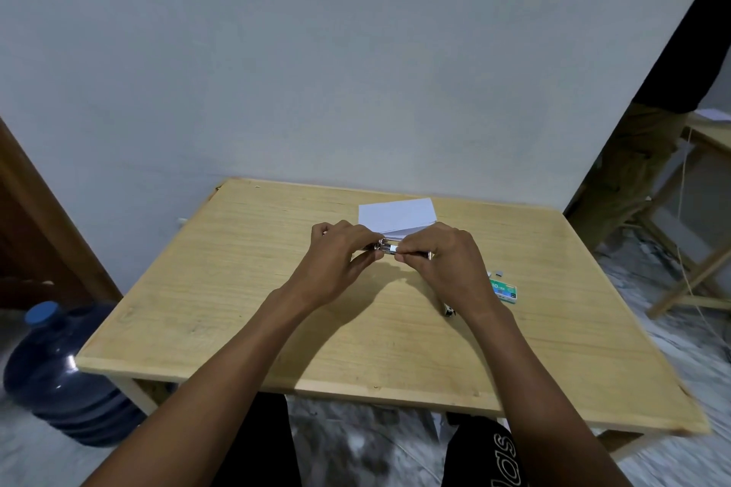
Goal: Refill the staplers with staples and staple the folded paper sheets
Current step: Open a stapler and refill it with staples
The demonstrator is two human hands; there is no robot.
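On the table (237,308), the folded paper sheets (395,215) lie at the far middle. Just near of them, the left hand (340,253) and right hand (443,255) hold a stapler (385,247) between them. A staple box (504,291) lies right of the right hand. A water bottle (59,368) stands on the floor, left.

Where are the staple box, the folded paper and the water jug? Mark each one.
staple box (505,292), head view, green top face.
folded paper (397,215), head view, middle of the top sheet.
water jug (59,380), head view, dark blue body.

Table (237,289) — paper sheets (395,215), staple box (504,291)
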